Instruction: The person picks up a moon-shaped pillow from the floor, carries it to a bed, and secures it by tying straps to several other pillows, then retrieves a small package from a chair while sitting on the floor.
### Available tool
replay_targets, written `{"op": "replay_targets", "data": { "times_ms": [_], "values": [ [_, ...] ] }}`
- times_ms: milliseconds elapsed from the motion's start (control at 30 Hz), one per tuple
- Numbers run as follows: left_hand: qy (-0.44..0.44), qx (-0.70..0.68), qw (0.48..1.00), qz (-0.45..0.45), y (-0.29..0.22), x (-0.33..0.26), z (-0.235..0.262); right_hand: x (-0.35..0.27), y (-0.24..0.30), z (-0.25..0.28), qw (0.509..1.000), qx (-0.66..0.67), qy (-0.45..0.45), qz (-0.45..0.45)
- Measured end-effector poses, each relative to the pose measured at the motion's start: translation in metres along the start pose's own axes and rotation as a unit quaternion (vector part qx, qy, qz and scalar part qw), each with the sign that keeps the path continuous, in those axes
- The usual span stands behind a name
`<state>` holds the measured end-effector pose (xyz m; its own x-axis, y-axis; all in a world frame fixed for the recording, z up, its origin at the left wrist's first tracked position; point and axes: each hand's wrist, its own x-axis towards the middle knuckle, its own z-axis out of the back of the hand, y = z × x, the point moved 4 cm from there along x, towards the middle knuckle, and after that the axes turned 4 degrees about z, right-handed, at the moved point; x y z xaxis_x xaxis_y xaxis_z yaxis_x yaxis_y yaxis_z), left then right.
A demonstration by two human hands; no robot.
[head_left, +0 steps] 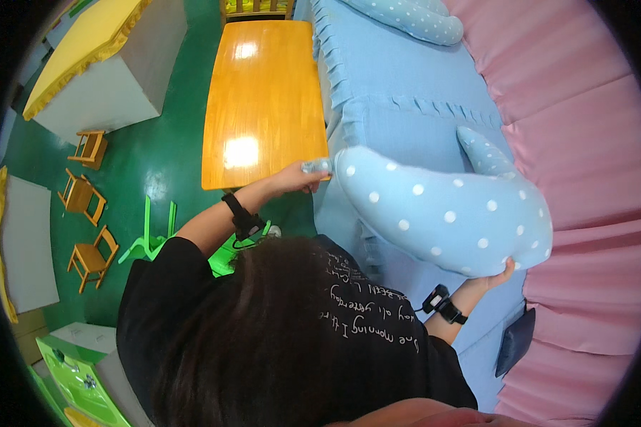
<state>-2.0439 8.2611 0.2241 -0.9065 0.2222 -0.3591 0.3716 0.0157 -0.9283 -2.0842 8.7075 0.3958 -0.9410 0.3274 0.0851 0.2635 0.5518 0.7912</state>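
Both hands (303, 174) (497, 276) grip dotted blue pillow (441, 213) over blue bed (399, 92).

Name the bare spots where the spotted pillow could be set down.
Bare: the blue bed between the far pillow and the held pillow; the wooden table. Crowded: the floor by the small chairs.

two spotted pillows (441, 213), three small wooden chairs (92, 257)
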Motion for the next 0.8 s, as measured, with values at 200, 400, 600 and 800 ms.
{"op": "replay_targets", "data": {
  "times_ms": [200, 400, 600, 800],
  "values": [
    [0.021, -0.092, 0.992, -0.085, -0.083, 0.016, 0.073, 0.058, -0.011, -0.075, 0.992, 0.053, 0.108, 0.029],
    [0.028, -0.105, 0.986, -0.127, -0.13, 0.063, 0.116, 0.092, -0.021, -0.148, 0.986, 0.046, 0.155, 0.048],
    [-0.007, -0.155, 0.964, -0.216, -0.197, 0.115, 0.156, 0.16, -0.028, -0.187, 0.97, 0.055, 0.206, 0.119],
    [-0.057, -0.115, 0.915, -0.382, -0.294, 0.162, 0.194, 0.238, -0.025, -0.196, 0.943, 0.152, 0.206, 0.211]
  ]
}}
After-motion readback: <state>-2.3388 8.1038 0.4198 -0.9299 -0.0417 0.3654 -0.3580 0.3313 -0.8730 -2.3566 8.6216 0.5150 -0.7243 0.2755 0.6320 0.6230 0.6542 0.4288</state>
